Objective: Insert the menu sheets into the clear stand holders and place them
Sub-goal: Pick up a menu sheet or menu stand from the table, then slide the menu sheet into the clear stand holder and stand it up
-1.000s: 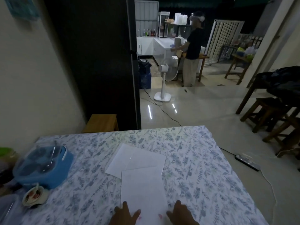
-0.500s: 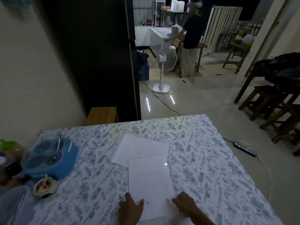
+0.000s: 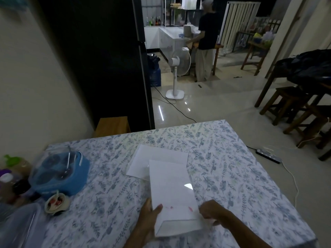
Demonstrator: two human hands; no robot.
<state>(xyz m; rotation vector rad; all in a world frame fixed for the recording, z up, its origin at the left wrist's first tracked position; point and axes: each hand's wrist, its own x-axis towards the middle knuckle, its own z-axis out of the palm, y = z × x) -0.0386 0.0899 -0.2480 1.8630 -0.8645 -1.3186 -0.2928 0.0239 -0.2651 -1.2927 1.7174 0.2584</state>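
Observation:
A clear stand holder with a white menu sheet inside (image 3: 172,192) lies flat on the floral tablecloth (image 3: 232,176), its base end nearest me. My left hand (image 3: 149,211) grips its lower left edge, thumb on top. My right hand (image 3: 211,211) holds its lower right edge with the fingers curled under. A second white sheet in a clear holder (image 3: 157,159) lies flat just beyond, partly covered by the near one.
A blue container with a clear lid (image 3: 60,173), a small cup (image 3: 56,203), bottles (image 3: 12,169) and a clear plastic box (image 3: 19,228) crowd the table's left side. Beyond the table are a standing fan (image 3: 176,68), wooden stools (image 3: 293,104), a power strip (image 3: 268,155) and a person (image 3: 206,40) at a counter.
The view has tilted down, so both hands and forearms show more. Both hands have moved onto the near holder's lower corners and taken hold of it.

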